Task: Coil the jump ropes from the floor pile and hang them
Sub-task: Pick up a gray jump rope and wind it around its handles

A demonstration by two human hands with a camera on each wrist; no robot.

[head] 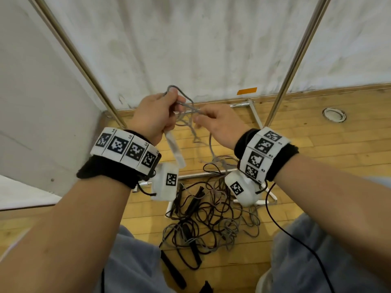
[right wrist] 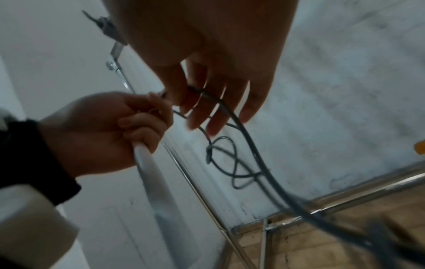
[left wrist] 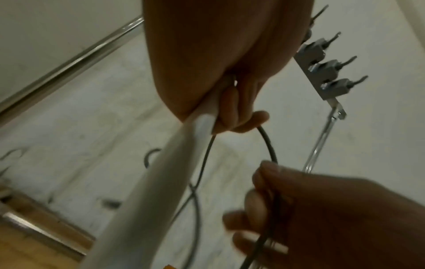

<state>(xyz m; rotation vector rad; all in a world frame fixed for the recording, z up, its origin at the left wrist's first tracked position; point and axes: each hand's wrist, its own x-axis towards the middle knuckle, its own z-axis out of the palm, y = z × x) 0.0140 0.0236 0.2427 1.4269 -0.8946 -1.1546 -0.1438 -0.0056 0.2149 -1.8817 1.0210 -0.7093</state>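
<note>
My left hand (head: 157, 115) grips the white handle (head: 174, 150) of a grey jump rope, with loops of its cord (head: 183, 98) rising above the fist. In the left wrist view the handle (left wrist: 147, 182) runs out from under the curled fingers (left wrist: 232, 116). My right hand (head: 213, 121) pinches the same grey cord (right wrist: 250, 145) between thumb and fingers, close beside the left hand. The cord hangs down to a tangled pile of dark and grey ropes (head: 211, 212) on the wooden floor between my legs.
A metal rack frame with slanted poles (head: 84, 66) (head: 296, 60) stands before a white wall. A strip of hooks (left wrist: 322, 71) is mounted high on it. A round floor fitting (head: 333, 115) sits at right. A black cable (head: 296, 235) trails from my right wristband.
</note>
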